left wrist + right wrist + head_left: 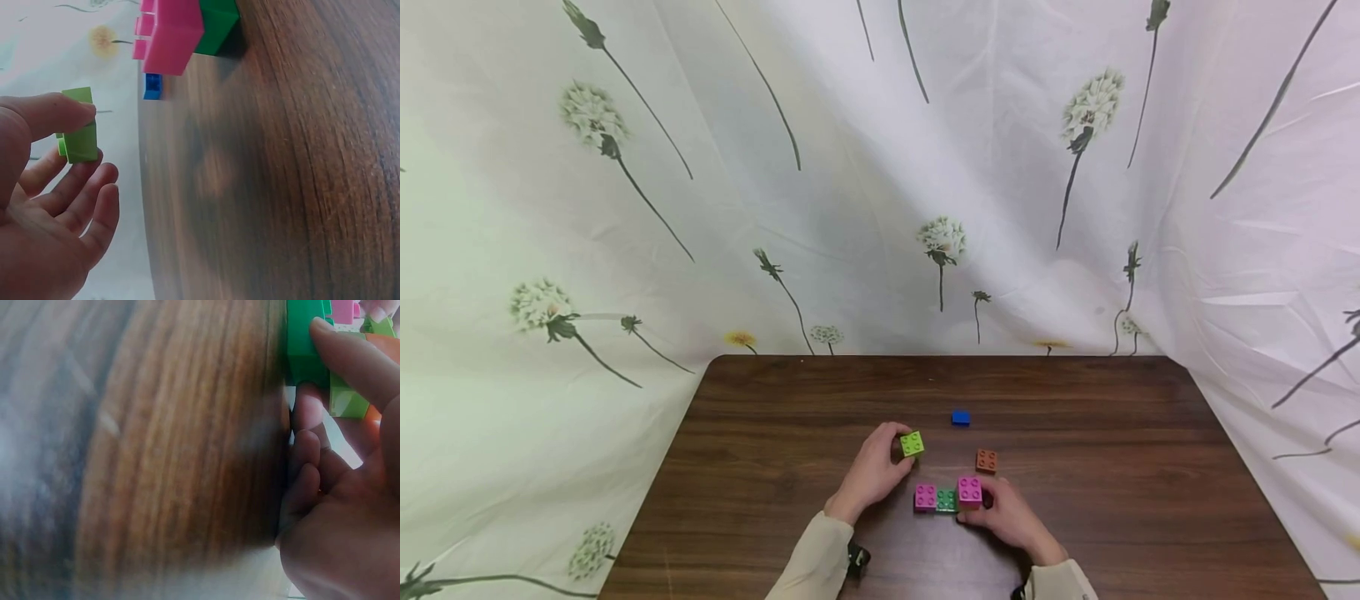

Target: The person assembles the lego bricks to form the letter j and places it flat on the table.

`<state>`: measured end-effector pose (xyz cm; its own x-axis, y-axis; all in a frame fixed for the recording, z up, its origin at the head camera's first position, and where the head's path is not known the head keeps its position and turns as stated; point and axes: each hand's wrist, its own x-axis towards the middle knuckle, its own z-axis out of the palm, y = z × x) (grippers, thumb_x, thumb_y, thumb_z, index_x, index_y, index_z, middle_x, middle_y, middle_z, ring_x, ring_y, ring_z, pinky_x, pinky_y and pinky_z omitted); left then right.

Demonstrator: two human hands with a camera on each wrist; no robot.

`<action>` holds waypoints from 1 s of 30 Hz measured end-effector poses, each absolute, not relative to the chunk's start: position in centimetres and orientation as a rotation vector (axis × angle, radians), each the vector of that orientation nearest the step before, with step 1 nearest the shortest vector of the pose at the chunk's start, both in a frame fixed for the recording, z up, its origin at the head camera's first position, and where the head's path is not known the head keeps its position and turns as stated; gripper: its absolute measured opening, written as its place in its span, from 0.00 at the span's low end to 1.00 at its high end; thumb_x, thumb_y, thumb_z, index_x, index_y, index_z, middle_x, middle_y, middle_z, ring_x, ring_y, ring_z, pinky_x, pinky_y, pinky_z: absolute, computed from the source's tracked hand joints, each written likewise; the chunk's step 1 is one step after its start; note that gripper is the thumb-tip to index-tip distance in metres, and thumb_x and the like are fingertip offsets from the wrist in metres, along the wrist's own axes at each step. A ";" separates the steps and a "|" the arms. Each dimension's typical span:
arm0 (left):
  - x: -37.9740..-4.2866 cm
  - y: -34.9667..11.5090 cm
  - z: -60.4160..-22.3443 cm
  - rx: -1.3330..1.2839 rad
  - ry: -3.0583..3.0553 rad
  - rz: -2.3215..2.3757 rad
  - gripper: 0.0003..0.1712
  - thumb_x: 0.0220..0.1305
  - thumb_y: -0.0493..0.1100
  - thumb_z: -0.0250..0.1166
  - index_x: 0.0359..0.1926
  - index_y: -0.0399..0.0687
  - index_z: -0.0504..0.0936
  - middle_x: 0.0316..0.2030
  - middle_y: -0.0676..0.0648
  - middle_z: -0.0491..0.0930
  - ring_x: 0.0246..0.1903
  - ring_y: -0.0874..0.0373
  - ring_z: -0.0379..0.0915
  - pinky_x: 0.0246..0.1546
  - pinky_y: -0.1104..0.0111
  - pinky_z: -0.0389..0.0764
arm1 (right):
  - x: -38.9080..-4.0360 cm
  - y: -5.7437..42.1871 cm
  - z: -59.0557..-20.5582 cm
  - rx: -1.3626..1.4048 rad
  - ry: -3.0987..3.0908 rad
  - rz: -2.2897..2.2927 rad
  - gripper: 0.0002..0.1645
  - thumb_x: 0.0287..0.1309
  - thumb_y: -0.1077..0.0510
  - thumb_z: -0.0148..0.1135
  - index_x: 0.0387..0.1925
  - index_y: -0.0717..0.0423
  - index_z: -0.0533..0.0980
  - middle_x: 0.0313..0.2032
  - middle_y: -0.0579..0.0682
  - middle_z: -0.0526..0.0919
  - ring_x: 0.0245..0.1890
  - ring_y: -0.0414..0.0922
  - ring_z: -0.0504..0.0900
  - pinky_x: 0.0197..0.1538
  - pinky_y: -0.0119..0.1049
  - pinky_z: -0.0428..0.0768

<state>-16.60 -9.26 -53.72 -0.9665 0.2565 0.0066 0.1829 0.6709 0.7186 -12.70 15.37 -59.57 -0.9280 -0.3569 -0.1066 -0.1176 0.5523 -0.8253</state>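
In the head view, my left hand (874, 467) pinches a lime green toy brick (912, 443) between thumb and fingers, held up off the table. My right hand (1006, 515) grips the right end of a brick build. That build has a green base (946, 500), a pink brick (925, 497) on its left and a taller stack on its right, topped by another pink brick (970, 488). In the right wrist view, thumb and fingers hold the green base brick (305, 347); a lime brick (349, 403) and an orange brick (380, 347) are stacked above it.
A blue brick (960, 418) lies farther back on the dark wooden table (760, 433). A brown-orange brick (987, 461) sits just behind the build. White cloth (865, 275) with a dandelion print hangs behind the table and at its sides.
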 end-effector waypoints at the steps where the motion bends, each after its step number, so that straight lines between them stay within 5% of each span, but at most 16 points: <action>1: -16.6 -9.2 -53.7 0.368 2.784 1.183 0.20 0.59 0.39 0.67 0.52 0.47 0.75 0.48 0.48 0.76 0.47 0.55 0.74 0.49 0.59 0.76 | -12.7 15.4 -59.6 -0.390 2.531 -1.313 0.27 0.46 0.48 0.74 0.49 0.50 0.80 0.37 0.39 0.82 0.39 0.36 0.76 0.46 0.34 0.73; 17: -15.9 -8.0 -51.5 0.512 2.709 1.200 0.22 0.61 0.43 0.66 0.56 0.49 0.76 0.46 0.52 0.76 0.48 0.52 0.75 0.49 0.62 0.76 | -12.9 15.3 -59.6 -0.352 2.506 -1.312 0.30 0.46 0.47 0.75 0.51 0.52 0.79 0.40 0.42 0.83 0.43 0.42 0.77 0.49 0.46 0.73; 30: -15.0 -7.0 -50.7 0.605 2.639 1.233 0.21 0.61 0.43 0.65 0.56 0.54 0.75 0.47 0.55 0.75 0.49 0.56 0.73 0.48 0.63 0.77 | -12.8 15.3 -59.7 -0.412 2.528 -1.304 0.25 0.47 0.46 0.74 0.48 0.49 0.80 0.38 0.39 0.82 0.39 0.36 0.76 0.45 0.35 0.73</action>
